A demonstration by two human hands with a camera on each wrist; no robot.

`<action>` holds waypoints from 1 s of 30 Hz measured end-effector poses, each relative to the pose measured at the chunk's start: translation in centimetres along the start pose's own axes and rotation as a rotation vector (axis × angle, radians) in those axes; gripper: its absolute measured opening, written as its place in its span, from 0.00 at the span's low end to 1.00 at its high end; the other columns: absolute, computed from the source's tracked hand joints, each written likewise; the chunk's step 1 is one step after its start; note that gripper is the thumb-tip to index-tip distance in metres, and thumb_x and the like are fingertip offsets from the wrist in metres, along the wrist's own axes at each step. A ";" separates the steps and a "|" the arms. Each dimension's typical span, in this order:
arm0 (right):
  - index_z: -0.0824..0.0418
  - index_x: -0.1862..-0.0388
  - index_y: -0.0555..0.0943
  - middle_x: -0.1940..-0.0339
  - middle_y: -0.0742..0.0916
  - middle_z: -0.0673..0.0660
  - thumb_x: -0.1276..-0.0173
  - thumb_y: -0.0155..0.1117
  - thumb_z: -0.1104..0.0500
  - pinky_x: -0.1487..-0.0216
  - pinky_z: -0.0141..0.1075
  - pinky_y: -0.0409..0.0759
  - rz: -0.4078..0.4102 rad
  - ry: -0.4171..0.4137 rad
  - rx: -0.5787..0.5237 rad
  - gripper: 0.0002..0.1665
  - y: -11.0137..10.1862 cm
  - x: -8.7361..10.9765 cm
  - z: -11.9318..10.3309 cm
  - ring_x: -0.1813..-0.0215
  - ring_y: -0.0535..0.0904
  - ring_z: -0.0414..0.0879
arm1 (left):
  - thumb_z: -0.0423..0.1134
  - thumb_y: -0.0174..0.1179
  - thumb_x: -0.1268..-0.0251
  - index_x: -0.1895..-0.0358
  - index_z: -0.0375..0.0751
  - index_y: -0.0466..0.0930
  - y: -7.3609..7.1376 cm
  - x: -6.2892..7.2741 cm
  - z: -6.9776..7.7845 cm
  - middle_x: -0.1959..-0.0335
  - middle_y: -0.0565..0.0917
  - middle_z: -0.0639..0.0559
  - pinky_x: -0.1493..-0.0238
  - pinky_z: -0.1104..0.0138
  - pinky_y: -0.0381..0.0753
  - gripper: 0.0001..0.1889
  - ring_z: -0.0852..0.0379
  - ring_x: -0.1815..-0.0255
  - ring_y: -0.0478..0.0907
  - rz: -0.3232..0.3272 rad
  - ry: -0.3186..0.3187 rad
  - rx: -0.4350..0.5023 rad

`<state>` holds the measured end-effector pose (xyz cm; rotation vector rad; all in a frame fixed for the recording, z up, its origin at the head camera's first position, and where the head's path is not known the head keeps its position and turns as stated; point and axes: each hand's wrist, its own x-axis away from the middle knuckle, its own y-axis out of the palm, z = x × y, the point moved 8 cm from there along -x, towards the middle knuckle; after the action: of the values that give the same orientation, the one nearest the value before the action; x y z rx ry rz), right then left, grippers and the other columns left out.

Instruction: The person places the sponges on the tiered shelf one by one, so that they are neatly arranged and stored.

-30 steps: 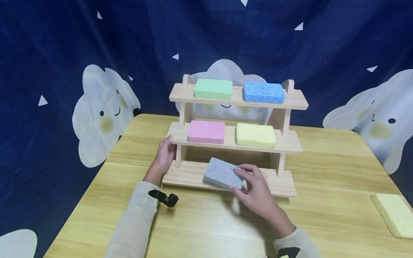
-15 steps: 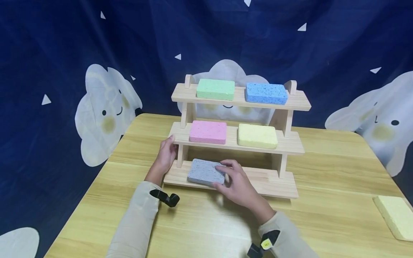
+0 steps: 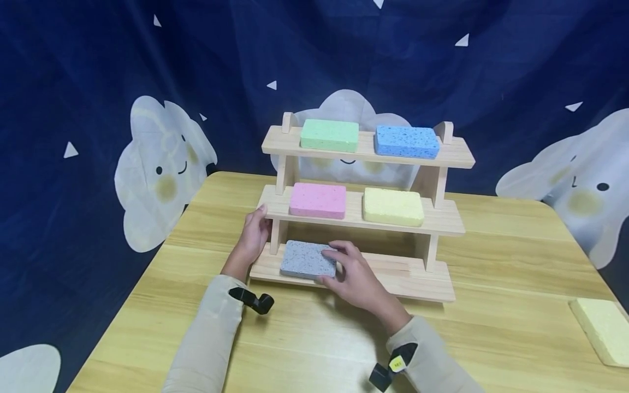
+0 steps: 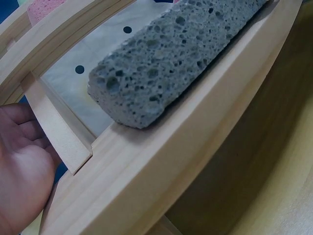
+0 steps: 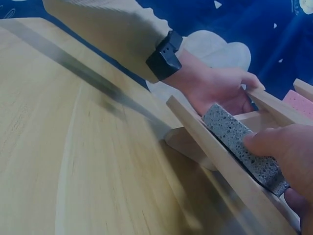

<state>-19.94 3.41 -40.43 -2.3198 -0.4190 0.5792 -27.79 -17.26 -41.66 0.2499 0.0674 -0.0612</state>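
Observation:
A grey speckled sponge (image 3: pixel 306 260) lies flat on the left part of the bottom tier of a three-tier wooden shelf (image 3: pixel 417 279). My right hand (image 3: pixel 357 283) pinches the sponge at its right end; in the right wrist view the thumb (image 5: pixel 266 142) presses its front side. My left hand (image 3: pixel 251 240) holds the left end of the middle tier, thumb at the board's edge. Close up in the left wrist view, the sponge (image 4: pixel 161 63) sits along the front of the board, and the left hand's palm (image 4: pixel 24 171) is beside the side support.
A pink sponge (image 3: pixel 318 201) and a yellow sponge (image 3: pixel 393 207) sit on the middle tier. Above them, the top tier bears a green sponge (image 3: pixel 329 135) and a blue sponge (image 3: pixel 407 142). Another yellow sponge (image 3: pixel 601 331) lies on the wooden table (image 3: pixel 506 262) at far right.
My right hand has carried the grey sponge leftward along the bottom tier; it was tilted and now lies level on the board. The left hand has kept its hold on the shelf.

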 end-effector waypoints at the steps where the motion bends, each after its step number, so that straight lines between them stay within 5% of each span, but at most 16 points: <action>1: 0.62 0.44 0.79 0.39 0.73 0.58 0.48 0.74 0.52 0.40 0.46 0.71 -0.003 0.000 0.003 0.31 0.0 0.0 0.0 0.39 0.70 0.52 | 0.43 0.30 0.26 0.30 0.25 0.49 0.0 0.0 0.0 0.29 0.55 0.33 0.26 0.57 0.45 0.29 0.45 0.27 0.50 -0.001 0.000 -0.003; 11: 0.60 0.42 0.77 0.35 0.71 0.60 0.44 0.72 0.50 0.38 0.49 0.70 0.000 -0.007 -0.009 0.32 -0.4 0.3 0.2 0.36 0.70 0.54 | 0.42 0.31 0.26 0.31 0.23 0.51 -0.1 -0.1 0.3 0.31 0.57 0.31 0.27 0.56 0.47 0.29 0.43 0.28 0.52 -0.006 0.007 -0.013; 24: 0.60 0.43 0.78 0.38 0.75 0.57 0.41 0.69 0.53 0.38 0.53 0.68 0.073 0.040 0.022 0.28 -4.6 4.6 2.2 0.37 0.72 0.56 | 0.43 0.32 0.27 0.32 0.21 0.53 -0.2 0.1 0.2 0.35 0.60 0.31 0.27 0.56 0.50 0.30 0.47 0.33 0.58 0.004 0.010 -0.020; 30: 0.62 0.44 0.78 0.41 0.78 0.57 0.41 0.69 0.57 0.45 0.48 0.76 0.119 0.044 0.064 0.25 -6.4 6.4 3.6 0.40 0.74 0.56 | 0.42 0.31 0.27 0.32 0.21 0.52 -0.1 0.0 0.1 0.35 0.60 0.31 0.27 0.57 0.49 0.30 0.47 0.32 0.57 -0.006 0.008 -0.018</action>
<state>-17.21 12.79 -40.13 -2.3030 -0.2394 0.5884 -27.74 -17.42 -41.58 0.2320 0.0768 -0.0653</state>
